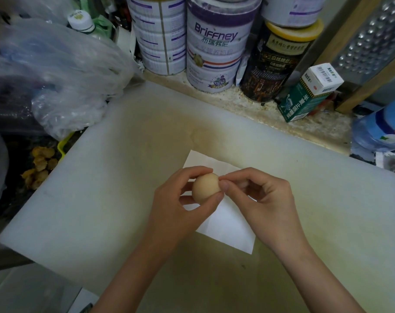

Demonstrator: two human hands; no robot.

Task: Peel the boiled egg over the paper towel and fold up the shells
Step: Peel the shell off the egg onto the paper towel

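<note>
A brown boiled egg, its shell whole as far as I can see, is held above a white paper towel lying on the white cutting board. My left hand grips the egg between thumb and fingertips. My right hand pinches at the egg's right end with thumb and forefinger; its other fingers are curled. No loose shell pieces show on the towel.
Tall tins and a dark jar stand along the back edge. A green-and-white carton sits at the back right beside a metal grater. Plastic bags crowd the left, and a blue bottle lies at far right.
</note>
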